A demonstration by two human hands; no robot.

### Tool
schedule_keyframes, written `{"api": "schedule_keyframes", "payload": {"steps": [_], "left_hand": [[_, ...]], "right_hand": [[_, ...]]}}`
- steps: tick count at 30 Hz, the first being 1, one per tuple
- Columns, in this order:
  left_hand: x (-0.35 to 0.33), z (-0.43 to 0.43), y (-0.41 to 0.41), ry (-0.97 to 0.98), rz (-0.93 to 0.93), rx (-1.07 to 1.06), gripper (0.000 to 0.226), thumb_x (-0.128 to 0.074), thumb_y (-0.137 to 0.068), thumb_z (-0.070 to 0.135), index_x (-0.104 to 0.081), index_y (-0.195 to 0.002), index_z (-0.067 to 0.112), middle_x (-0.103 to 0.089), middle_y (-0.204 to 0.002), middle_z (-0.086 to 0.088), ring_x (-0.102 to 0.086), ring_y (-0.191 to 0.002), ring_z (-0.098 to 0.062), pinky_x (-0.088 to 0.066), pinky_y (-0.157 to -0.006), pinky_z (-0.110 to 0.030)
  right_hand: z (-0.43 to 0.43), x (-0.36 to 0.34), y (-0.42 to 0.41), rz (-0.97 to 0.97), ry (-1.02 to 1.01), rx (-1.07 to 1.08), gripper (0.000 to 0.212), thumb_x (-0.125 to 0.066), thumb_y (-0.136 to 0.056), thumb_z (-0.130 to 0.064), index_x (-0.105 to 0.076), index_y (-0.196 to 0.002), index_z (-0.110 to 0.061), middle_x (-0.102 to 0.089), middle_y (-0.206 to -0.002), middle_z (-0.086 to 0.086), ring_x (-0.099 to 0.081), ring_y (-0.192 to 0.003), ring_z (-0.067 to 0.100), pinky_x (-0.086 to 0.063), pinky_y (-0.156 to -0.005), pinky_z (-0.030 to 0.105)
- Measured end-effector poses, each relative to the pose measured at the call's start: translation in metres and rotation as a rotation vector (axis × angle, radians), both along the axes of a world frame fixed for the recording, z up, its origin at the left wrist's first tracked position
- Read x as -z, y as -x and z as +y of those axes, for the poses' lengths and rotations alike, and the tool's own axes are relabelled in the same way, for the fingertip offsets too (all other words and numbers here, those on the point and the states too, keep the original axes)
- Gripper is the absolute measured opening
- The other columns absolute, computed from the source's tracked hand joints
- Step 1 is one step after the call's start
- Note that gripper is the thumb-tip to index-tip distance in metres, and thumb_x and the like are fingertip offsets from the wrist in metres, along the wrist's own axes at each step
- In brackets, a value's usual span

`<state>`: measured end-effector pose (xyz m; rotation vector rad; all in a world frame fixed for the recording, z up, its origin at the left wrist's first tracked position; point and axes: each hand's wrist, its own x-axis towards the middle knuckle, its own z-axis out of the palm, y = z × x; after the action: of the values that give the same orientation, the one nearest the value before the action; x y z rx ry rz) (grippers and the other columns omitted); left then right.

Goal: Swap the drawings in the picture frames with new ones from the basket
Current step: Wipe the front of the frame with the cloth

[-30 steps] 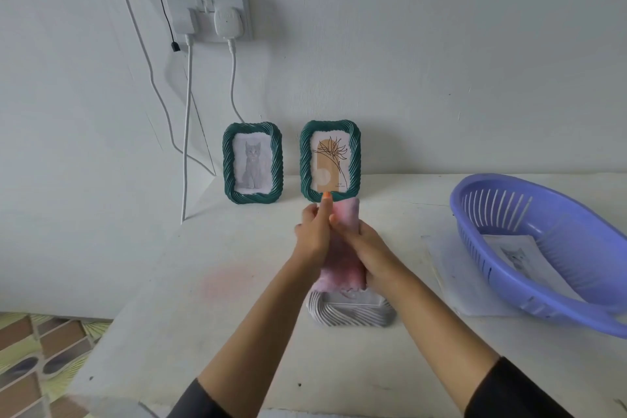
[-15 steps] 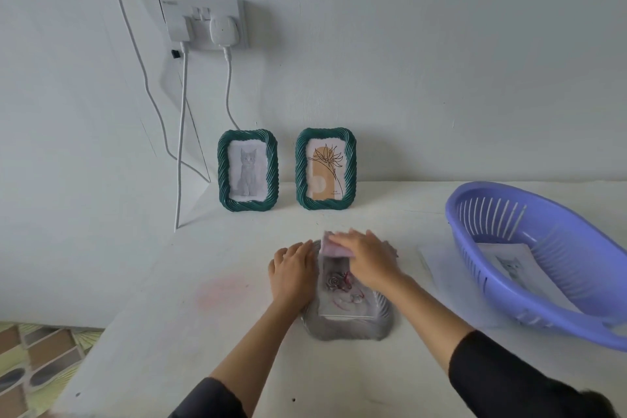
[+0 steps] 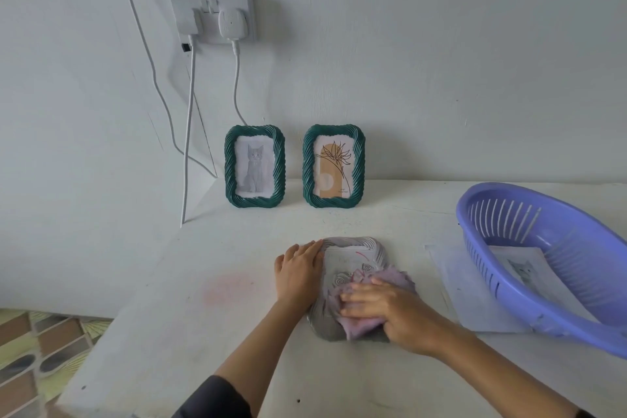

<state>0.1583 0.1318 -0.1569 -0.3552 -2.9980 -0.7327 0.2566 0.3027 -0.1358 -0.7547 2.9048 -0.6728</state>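
- Under the right hand [image 3: 400, 312], the fingers [image 3: 359, 299] curl lightly over a bunched lilac cloth [image 3: 390, 276]. They press it onto the near half of the grey frame [image 3: 349, 243], a hold that suits wiping its face.
- Just left of those fingers, the left hand [image 3: 298, 271] lies flat with its fingers straight, holding nothing. It rests against the frame's left edge, apparently to stop the frame sliding.
- Beneath both hands the grey frame lies face up on the worktop [image 3: 237, 332], so pressure cannot tip it. A rose drawing [image 3: 346, 260] shows inside.
- Beyond the fingers and well apart, the left green frame [image 3: 230, 166] and the right green frame [image 3: 360, 163] stand upright by the wall, facing the viewer. They hold a cat drawing [image 3: 255, 166] and a plant drawing [image 3: 334, 168].
- Right of the fingers, the purple basket [image 3: 576, 326] holds one visible sheet [image 3: 522, 268] within reach. Loose paper [image 3: 458, 282] lies partly under the basket; how many sheets cannot be told.
- Count: three frames (two green, one grey), three framed drawings, one cloth, one basket.
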Motion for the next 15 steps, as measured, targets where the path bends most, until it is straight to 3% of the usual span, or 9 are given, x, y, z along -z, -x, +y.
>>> {"api": "schedule_keyframes", "payload": {"steps": [6, 11, 15], "left_hand": [[0.0, 0.0, 0.0, 0.009, -0.003, -0.006, 0.042, -0.03, -0.099, 0.039, -0.037, -0.14, 0.036, -0.04, -0.147, 0.014, -0.029, -0.14, -0.014, -0.019, -0.112, -0.034], [0.001, -0.001, 0.001, 0.005, -0.007, 0.001, 0.043, -0.031, -0.099, 0.04, -0.037, -0.141, 0.035, -0.04, -0.147, 0.013, -0.028, -0.14, -0.015, -0.018, -0.112, -0.033], [0.0, -0.001, 0.002, 0.007, -0.02, 0.003, 0.043, -0.029, -0.099, 0.042, -0.036, -0.141, 0.036, -0.04, -0.147, 0.014, -0.026, -0.141, -0.014, -0.017, -0.113, -0.035]], "right_hand": [[-0.005, -0.005, 0.045, 0.138, -0.02, 0.241, 0.062, -0.039, -0.081, 0.012, -0.049, -0.133, -0.022, -0.04, -0.146, -0.007, -0.027, -0.14, 0.007, -0.008, -0.12, 0.03], [-0.015, -0.001, 0.03, 0.068, 0.023, 0.085, 0.056, -0.036, -0.085, 0.008, -0.049, -0.133, -0.018, -0.037, -0.148, -0.003, -0.018, -0.135, -0.002, -0.003, -0.118, 0.023], [0.015, -0.008, 0.002, -0.043, -0.008, -0.019, 0.056, -0.037, -0.08, 0.008, -0.057, -0.126, -0.018, -0.043, -0.143, -0.008, -0.02, -0.13, -0.008, 0.004, -0.108, 0.007]]}}
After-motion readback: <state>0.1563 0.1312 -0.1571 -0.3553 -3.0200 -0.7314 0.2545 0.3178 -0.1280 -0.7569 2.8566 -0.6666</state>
